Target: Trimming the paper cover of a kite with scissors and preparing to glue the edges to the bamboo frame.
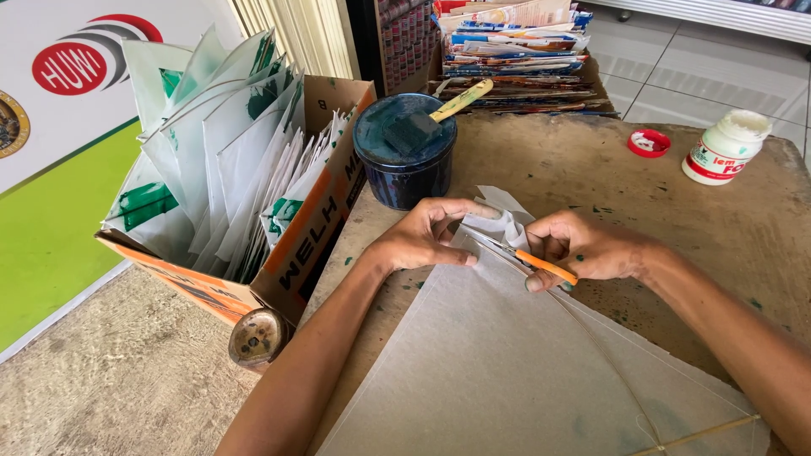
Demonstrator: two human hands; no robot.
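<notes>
My right hand (583, 249) gripped orange-handled scissors (525, 257), blades at the white paper corner (505, 221) of a kite (524, 363) lying on the table (591, 169). My left hand (427, 236) pinched that corner, fingers curled. Blue ink tin with brush (405, 148) stood near the table's left edge; glue bottle (725, 148) and red cap (649, 143) sat toward the far right edge. Cardboard box of folded kites (253, 194) stood beside the table.

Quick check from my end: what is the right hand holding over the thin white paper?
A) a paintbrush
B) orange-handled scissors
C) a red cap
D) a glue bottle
B: the right hand grips orange-handled scissors at the corner of the paper, while the glue bottle stands apart on the table.
</notes>
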